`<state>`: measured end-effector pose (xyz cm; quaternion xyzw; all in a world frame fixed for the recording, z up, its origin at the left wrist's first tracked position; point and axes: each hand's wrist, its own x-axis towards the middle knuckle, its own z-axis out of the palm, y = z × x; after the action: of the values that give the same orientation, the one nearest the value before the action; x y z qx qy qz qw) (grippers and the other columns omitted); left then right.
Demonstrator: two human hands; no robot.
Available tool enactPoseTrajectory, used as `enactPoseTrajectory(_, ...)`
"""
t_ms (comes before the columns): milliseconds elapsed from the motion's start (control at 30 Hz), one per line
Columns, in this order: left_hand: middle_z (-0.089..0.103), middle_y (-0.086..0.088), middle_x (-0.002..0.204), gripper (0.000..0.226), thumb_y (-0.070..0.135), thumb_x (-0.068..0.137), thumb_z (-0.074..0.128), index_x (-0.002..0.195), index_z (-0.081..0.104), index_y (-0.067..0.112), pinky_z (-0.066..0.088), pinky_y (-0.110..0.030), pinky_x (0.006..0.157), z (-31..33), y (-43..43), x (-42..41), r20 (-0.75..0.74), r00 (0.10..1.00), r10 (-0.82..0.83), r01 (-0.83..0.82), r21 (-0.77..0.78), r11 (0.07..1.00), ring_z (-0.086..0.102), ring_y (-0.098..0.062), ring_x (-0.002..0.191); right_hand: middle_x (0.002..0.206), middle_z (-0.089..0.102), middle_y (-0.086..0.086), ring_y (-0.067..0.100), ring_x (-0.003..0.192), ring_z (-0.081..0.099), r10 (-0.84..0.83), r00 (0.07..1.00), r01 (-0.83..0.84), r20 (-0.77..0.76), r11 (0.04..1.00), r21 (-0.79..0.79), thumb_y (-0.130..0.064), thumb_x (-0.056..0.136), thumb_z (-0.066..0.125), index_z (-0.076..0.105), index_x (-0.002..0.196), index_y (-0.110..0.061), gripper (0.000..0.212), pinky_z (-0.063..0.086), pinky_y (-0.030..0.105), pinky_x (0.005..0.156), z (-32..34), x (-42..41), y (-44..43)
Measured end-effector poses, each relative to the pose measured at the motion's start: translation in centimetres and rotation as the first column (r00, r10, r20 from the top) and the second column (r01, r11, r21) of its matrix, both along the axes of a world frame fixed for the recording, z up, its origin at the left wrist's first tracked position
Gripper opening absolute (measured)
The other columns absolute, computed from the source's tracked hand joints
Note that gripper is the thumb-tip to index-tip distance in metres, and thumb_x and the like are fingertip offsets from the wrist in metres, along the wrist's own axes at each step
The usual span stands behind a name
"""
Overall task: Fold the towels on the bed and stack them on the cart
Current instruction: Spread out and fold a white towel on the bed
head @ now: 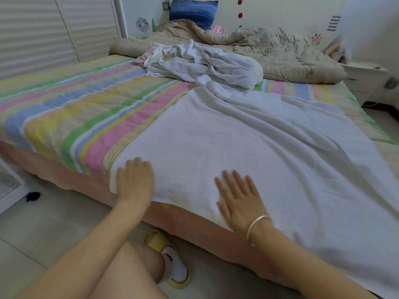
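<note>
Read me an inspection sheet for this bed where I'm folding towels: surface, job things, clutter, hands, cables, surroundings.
Surface: pastel striped bedcover, lying flat on the bed.
Job's things: large white towel spread at the near edge; crumpled heap of white towels behind it.
Clutter: rumpled beige quilt, blue pillow, small white fan, green bottle.
Hands: left hand rests on the towel's near left corner; right hand lies flat on it, fingers spread.
Cables: what looks like a thin cord on the floor by the white nightstand.
Surroundings: pale tiled floor, yellow slippers, white slatted doors.
</note>
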<state>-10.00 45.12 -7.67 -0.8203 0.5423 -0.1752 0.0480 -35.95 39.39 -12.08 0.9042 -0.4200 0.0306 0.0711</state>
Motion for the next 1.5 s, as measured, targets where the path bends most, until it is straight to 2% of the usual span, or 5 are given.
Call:
enactPoseTrajectory(200,0.038,-0.008,0.153,0.051,0.028,0.094,0.033,0.141,0.048,0.015,0.026,-0.042,0.117,-1.8,-4.0,-9.7,-0.227,0.699,-0.679,0.632,-0.249,0.734,0.036,-0.022,0.141,0.153,0.037,0.002,0.023,0.145,0.025,0.545,0.839,-0.545,-0.016,0.838,-0.035,-0.034,0.096,0.04,0.057,0.132,-0.023,0.041,0.018,0.045,0.118,-1.1,-3.1,4.5)
enactPoseTrajectory(600,0.008,0.0,0.163,0.062,0.051,0.1,0.011,0.156,0.016,0.024,0.001,-0.048,0.12,-4.0,-4.9,-3.6,-0.374,0.927,0.001,0.008,0.022,1.0,0.004,-0.018,0.15,0.162,-0.007,-0.006,0.012,0.148,-0.009,-0.541,0.838,0.505,0.073,0.819,0.272,-0.06,0.095,0.006,0.003,0.154,-0.032,0.065,-0.007,0.033,0.12,1.4,-19.2,-2.3)
enactPoseTrajectory(933,-0.003,0.001,0.163,0.077,0.057,0.087,0.001,0.156,0.013,0.025,-0.001,-0.029,0.121,-1.5,-8.5,-21.8,-0.513,0.611,-0.602,0.577,-0.232,0.783,0.001,-0.014,0.15,0.162,-0.004,-0.008,0.012,0.148,-0.011,-0.522,0.849,0.479,0.08,0.825,0.299,-0.083,0.048,-0.037,0.007,0.154,-0.032,0.125,-0.005,0.033,0.12,2.2,-20.2,-3.9)
enactPoseTrajectory(1233,0.057,0.002,0.078,0.026,0.027,0.095,0.039,0.077,0.054,0.017,0.041,-0.031,0.063,1.3,-18.2,-26.8,-0.469,0.73,-0.496,0.436,-0.24,0.868,0.056,-0.022,0.073,0.117,0.06,-0.01,0.016,0.107,0.056,-0.693,0.647,0.656,0.317,0.718,0.231,-0.033,0.094,0.046,0.059,0.115,-0.031,0.025,0.046,0.029,0.086,6.4,-24.7,-8.9)
enactPoseTrajectory(1500,0.022,-0.002,0.159,0.066,0.033,0.095,0.053,0.152,0.024,0.019,0.024,-0.032,0.115,3.4,-33.6,-29.0,-0.506,0.642,-0.576,0.607,-0.125,0.785,0.025,-0.018,0.144,0.112,0.06,-0.004,0.02,0.109,0.051,-0.593,0.578,0.599,0.56,0.775,0.201,-0.03,0.094,0.053,0.062,0.109,-0.026,0.018,0.046,0.033,0.083,8.3,-22.9,-24.7)
